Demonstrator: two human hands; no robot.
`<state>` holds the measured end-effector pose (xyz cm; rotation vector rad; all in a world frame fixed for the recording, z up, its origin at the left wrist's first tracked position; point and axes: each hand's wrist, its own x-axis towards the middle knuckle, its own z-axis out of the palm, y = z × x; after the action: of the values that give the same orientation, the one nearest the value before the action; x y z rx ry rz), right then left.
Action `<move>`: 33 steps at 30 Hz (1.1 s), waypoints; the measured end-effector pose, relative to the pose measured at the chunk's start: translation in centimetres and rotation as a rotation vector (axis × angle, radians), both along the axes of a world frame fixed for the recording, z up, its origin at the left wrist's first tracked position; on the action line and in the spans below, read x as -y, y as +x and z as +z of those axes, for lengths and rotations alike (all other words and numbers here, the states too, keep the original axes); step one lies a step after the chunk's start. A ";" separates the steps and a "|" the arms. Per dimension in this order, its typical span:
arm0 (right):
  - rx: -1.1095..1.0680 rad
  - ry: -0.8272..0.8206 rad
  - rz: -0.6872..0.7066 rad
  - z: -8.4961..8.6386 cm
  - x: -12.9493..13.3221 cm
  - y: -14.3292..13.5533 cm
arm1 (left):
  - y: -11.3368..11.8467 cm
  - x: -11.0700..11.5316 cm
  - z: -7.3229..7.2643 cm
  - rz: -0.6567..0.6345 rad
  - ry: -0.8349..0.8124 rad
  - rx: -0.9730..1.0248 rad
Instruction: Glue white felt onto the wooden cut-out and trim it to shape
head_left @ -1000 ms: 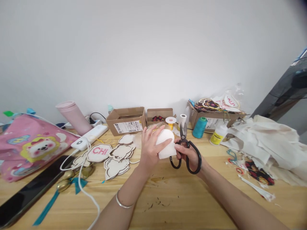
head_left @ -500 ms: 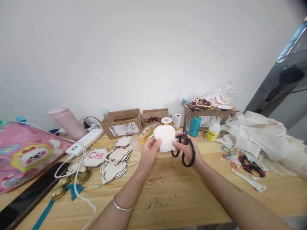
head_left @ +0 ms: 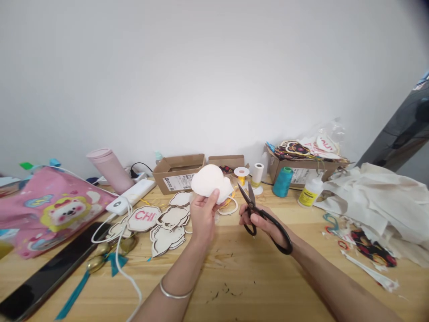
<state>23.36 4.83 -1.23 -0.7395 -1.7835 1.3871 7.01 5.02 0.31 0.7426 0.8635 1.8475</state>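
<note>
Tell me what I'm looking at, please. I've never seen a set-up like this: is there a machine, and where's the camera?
There's no robot here, just a person's two bare hands. The camera is worn on that person's head and looks forward and down, so you see roughly what they see.

The left hand holds up a white piece with a rounded outline. The right hand holds scissors, blades apart and clear of the piece.

On the wooden table, to the left, are a pink bag, a tumbler and flat cutouts, one reading CHI. Boxes stand at the back; to the right are teal thread, a bottle and pale sheets.
</note>
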 end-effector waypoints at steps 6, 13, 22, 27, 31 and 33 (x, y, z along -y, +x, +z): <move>0.204 -0.027 -0.015 1.3 0.4 -0.4 | 0.3 0.2 -0.3 -0.023 0.010 -0.007; 0.117 -0.029 -0.082 1.6 0.8 -1.0 | 1.0 0.6 -0.5 -0.086 -0.008 -0.057; 0.058 0.014 -0.134 1.6 0.7 -1.0 | 1.8 1.2 -0.6 -0.181 -0.053 -0.072; 0.039 -0.002 -0.174 1.6 0.7 -1.1 | 2.0 1.3 -0.6 -0.215 -0.079 -0.065; 0.026 -0.021 -0.202 1.2 0.7 -1.2 | 2.0 1.3 -0.5 -0.210 -0.080 -0.063; 0.021 -0.034 -0.208 1.0 0.6 -1.1 | 2.0 1.3 -0.4 -0.198 -0.073 -0.058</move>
<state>22.22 4.22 -0.27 -0.9323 -1.6505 1.2777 8.98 3.70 -0.09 0.8093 0.8580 1.6185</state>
